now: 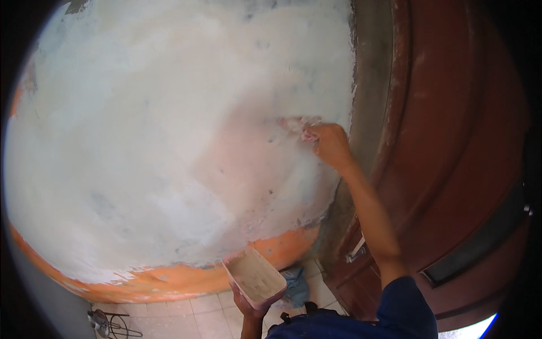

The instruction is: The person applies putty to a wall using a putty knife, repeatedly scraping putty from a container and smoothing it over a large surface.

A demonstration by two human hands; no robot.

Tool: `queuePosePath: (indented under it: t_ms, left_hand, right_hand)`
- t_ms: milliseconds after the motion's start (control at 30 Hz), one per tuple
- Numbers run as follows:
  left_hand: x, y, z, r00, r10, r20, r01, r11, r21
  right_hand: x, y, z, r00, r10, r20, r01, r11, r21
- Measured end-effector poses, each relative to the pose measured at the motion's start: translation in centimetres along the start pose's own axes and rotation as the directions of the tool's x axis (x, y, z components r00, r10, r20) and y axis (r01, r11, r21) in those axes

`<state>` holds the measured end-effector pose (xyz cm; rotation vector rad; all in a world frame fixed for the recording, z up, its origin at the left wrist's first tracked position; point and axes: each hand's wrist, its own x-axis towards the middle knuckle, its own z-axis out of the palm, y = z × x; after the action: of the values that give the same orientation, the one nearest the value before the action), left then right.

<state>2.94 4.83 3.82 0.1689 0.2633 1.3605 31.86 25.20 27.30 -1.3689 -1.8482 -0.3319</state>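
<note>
My right hand (330, 144) is raised to the wall (169, 113) with its fingers closed round a putty knife (296, 125). Pale filler smears the knife and my fingers, and the blade lies against or very near the wall, its exact contact blurred. Low in the middle, my left hand (248, 305) grips a rectangular plastic tub (280, 283) from its near side and underneath. Inside the tub is whitish wall putty (254, 274). Most of the wall wears white and grey patchy filler, with a few small dark pits showing.
Along the wall's foot runs a bare orange painted band (169, 281). A dark red door (451, 124) with a metal handle (357, 248) stands at right, behind a grey frame (372, 73). On the tiled floor (209, 322) are a blue bag (296, 287) and a corded metal object (104, 322).
</note>
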Motion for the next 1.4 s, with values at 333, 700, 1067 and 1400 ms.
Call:
queuePosePath:
  t_ms: [333, 700, 1067, 1400]
  left_hand:
    - [-0.9, -0.4, -2.4, 0.998, 0.034, -0.054, -0.037, 0.998, -0.051]
    - [-2.1, 0.4, 0.7, 0.99, 0.123, 0.064, -0.139, 0.91, 0.39]
    - [-2.0, -0.1, -0.8, 0.984, 0.143, -0.11, -0.122, 0.977, 0.177]
    - [-2.5, 0.4, 1.1, 0.989, 0.132, -0.06, -0.12, 0.978, 0.172]
  right_hand:
    - [6.0, 0.0, 2.4, 0.939, -0.093, -0.332, 0.042, 0.987, -0.158]
    - [0.9, 1.4, 2.3, 0.907, -0.091, -0.411, 0.105, 0.994, 0.013]
    - [3.6, 0.4, 8.2, 0.902, -0.171, -0.396, 0.152, 0.985, -0.081]
    - [0.2, 1.1, 4.4, 0.812, -0.188, -0.553, 0.229, 0.973, 0.005]
